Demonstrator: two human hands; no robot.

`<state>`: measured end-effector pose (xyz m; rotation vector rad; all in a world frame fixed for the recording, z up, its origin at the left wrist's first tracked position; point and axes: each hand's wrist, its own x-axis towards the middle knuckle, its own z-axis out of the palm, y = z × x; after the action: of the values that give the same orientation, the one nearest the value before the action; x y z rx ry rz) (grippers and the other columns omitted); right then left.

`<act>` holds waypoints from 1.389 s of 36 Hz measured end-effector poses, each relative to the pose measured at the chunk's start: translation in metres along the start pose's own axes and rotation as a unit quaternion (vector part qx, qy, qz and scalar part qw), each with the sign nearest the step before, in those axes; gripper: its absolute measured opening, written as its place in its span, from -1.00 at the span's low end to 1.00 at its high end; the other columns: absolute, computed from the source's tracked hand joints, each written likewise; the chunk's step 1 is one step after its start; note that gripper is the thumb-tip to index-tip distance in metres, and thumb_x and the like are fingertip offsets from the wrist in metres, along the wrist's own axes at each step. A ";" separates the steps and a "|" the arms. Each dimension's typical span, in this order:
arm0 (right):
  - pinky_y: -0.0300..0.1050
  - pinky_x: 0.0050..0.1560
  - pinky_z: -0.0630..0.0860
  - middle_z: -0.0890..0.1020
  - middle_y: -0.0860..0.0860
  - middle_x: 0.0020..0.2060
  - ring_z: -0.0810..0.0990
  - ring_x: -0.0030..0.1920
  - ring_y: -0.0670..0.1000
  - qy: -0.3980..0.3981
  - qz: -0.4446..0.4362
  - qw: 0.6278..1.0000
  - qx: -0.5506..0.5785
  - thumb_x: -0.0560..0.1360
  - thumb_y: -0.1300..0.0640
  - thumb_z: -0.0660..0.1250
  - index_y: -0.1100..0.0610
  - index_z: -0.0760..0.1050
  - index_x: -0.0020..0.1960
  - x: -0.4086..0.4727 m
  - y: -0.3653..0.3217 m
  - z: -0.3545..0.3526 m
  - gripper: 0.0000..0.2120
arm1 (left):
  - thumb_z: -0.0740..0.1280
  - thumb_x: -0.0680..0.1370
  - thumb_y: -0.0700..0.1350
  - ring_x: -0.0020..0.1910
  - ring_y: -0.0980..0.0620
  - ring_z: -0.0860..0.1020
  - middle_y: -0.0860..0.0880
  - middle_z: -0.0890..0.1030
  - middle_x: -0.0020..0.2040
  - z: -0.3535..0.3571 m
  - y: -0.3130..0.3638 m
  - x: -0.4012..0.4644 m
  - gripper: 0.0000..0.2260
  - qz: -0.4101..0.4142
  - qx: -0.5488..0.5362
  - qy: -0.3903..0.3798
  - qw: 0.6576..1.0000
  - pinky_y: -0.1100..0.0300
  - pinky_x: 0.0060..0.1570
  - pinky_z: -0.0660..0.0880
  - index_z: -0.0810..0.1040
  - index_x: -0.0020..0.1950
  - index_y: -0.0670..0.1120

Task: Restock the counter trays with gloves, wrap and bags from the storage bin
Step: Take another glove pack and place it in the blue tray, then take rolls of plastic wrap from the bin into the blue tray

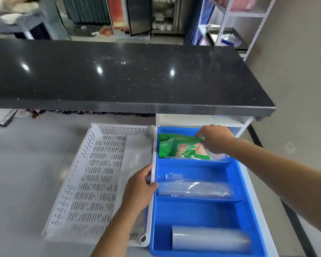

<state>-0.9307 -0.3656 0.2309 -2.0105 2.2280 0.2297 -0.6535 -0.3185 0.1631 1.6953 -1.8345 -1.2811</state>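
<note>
A blue divided tray (pixel 237 175) sits at the lower right with three compartments. In the far compartment lie green printed packets (pixel 182 148), and my right hand (pixel 214 138) pinches the top one at its right end. The middle compartment holds a clear plastic pack (pixel 195 189). A roll of clear wrap (pixel 209 238) lies in the near compartment. To the left stands a white perforated bin (pixel 93 179) with a clear bag (pixel 135 160) along its right side. My left hand (pixel 139 190) grips the bin's right rim.
A long black stone counter (pixel 128 75) overhangs the far edge of the grey work surface (pixel 22 173). A white shelf (pixel 202 119) sits under the counter behind the tray. Metal shelving (pixel 230 25) stands at the back right.
</note>
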 end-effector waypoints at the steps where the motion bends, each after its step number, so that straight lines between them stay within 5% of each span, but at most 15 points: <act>1: -0.06 0.01 0.46 0.62 0.01 0.21 0.58 0.15 0.13 -0.013 -0.007 1.000 0.006 0.51 0.12 0.29 -0.13 0.52 0.30 0.002 0.004 -0.003 -0.61 | 0.41 0.50 -0.18 0.15 0.08 0.61 0.08 0.58 0.30 0.001 0.001 0.000 -0.41 -0.004 0.002 0.001 1.000 0.17 0.08 0.56 0.37 0.49 0.14; 5: -0.03 0.08 0.47 0.59 0.01 0.27 0.57 0.20 0.14 -0.001 -0.008 1.000 0.014 0.51 0.18 0.26 -0.10 0.44 0.38 0.008 0.008 -0.004 -0.54 | 0.41 0.51 -0.18 0.20 0.08 0.58 0.08 0.57 0.30 0.003 0.002 0.001 -0.40 -0.024 0.006 0.004 1.000 0.18 0.08 0.56 0.36 0.49 0.17; 8: 0.09 0.26 0.40 0.54 0.04 0.32 0.50 0.29 0.15 0.083 -0.012 0.996 0.020 0.48 0.20 0.28 -0.04 0.28 0.47 0.003 0.003 0.013 -0.42 | 0.41 0.51 -0.19 0.14 0.12 0.59 0.12 0.60 0.22 0.005 0.003 0.002 -0.42 -0.041 0.001 0.008 0.999 0.29 -0.05 0.54 0.39 0.48 0.17; 12: 0.35 0.48 -0.05 0.15 0.03 0.58 0.03 0.58 0.15 0.120 -0.021 0.992 0.041 0.54 -0.07 0.24 -0.04 0.09 0.56 -0.012 -0.003 0.044 -0.34 | 0.43 0.50 -0.21 0.09 0.18 0.58 0.14 0.60 0.17 0.007 0.005 0.000 -0.42 -0.066 -0.002 0.025 0.998 0.40 -0.15 0.48 0.40 0.45 0.20; 19: 0.38 0.48 -0.20 -0.04 -0.01 0.61 -0.23 0.58 0.10 0.076 -0.049 0.990 0.110 0.53 -0.35 0.03 -0.14 0.01 0.56 -0.013 0.004 0.082 -0.33 | 0.46 0.50 -0.18 -0.01 0.32 0.56 0.27 0.58 0.01 0.010 0.009 -0.003 -0.45 -0.103 -0.006 0.056 0.993 0.46 -0.19 0.46 0.45 0.41 0.20; 24: 0.39 0.49 -0.14 0.02 0.01 0.60 -0.18 0.59 0.11 0.086 -0.062 0.986 0.130 0.52 -0.37 0.00 -0.15 0.08 0.54 -0.015 0.008 0.081 -0.35 | 0.44 0.51 -0.17 -0.10 0.39 0.57 0.35 0.59 -0.06 0.014 0.009 -0.005 -0.46 -0.110 0.004 0.069 0.992 0.53 -0.29 0.41 0.44 0.41 0.23; 27: 0.36 0.49 -0.08 0.08 0.01 0.60 -0.11 0.59 0.10 0.085 -0.064 0.983 0.150 0.52 -0.36 0.03 -0.13 0.14 0.54 -0.019 0.006 0.070 -0.36 | 0.41 0.54 -0.11 -0.03 0.33 0.54 0.17 0.59 0.21 0.014 0.011 -0.008 -0.47 -0.106 0.013 0.060 0.992 0.50 -0.22 0.40 0.38 0.46 0.23; 30: 0.29 0.52 -0.05 0.12 0.00 0.59 -0.06 0.59 0.08 0.068 -0.062 0.979 0.185 0.53 -0.32 0.10 -0.12 0.19 0.53 -0.027 -0.003 0.057 -0.38 | 0.38 0.56 -0.01 0.18 0.15 0.54 0.10 0.52 0.36 0.012 0.014 -0.018 -0.49 -0.088 0.016 0.076 0.993 0.28 0.06 0.46 0.35 0.48 0.20; 32: 0.21 0.52 0.01 0.17 0.01 0.58 0.01 0.58 0.09 0.053 -0.070 0.974 0.208 0.54 -0.29 0.15 -0.10 0.22 0.52 -0.037 -0.015 0.048 -0.39 | 0.36 0.55 0.07 0.31 0.13 0.47 0.19 0.44 0.40 0.009 0.015 -0.030 -0.48 -0.065 0.021 0.099 0.993 0.22 0.15 0.40 0.30 0.49 0.25; 36: 0.15 0.50 0.12 0.30 0.02 0.52 0.18 0.54 0.09 0.043 -0.112 0.958 0.260 0.54 -0.20 0.25 -0.04 0.33 0.48 -0.072 -0.059 0.027 -0.44 | 0.32 0.54 0.18 0.30 0.46 0.27 0.54 0.21 0.32 -0.004 0.006 -0.075 -0.43 0.004 0.035 0.150 0.988 0.44 0.21 0.21 0.18 0.50 0.33; 40: 0.14 0.46 0.21 0.41 0.01 0.46 0.30 0.48 0.08 0.032 -0.165 0.939 0.301 0.52 -0.17 0.31 -0.04 0.39 0.44 -0.119 -0.124 0.013 -0.47 | 0.33 0.53 0.18 0.52 0.18 0.17 0.17 0.24 0.54 -0.028 -0.031 -0.136 -0.39 0.025 0.050 0.198 0.979 0.09 0.48 0.22 0.22 0.54 0.19; 45: 0.10 0.43 0.29 0.49 0.01 0.39 0.38 0.43 0.07 0.035 -0.221 0.911 0.345 0.50 -0.10 0.37 -0.01 0.45 0.40 -0.192 -0.225 0.015 -0.51 | 0.15 0.42 0.44 0.58 0.11 -0.09 0.20 0.02 0.59 -0.064 -0.115 -0.230 -0.30 -0.046 0.060 0.263 0.962 -0.05 0.54 0.00 0.10 0.53 0.31; 50: 0.05 0.45 0.26 0.42 -0.03 0.45 0.33 0.46 0.00 -0.040 -0.309 0.899 0.309 0.51 -0.16 0.33 -0.08 0.40 0.43 -0.256 -0.334 0.045 -0.49 | 0.28 0.47 0.33 0.59 0.06 -0.06 0.12 0.01 0.61 -0.097 -0.207 -0.325 -0.33 -0.149 -0.001 0.313 0.938 -0.09 0.52 0.13 0.10 0.52 0.33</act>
<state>-0.5727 -0.1400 0.2294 -2.1133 1.2596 -0.4041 -0.3763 -0.0336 0.1589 2.1198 -1.2348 -0.6959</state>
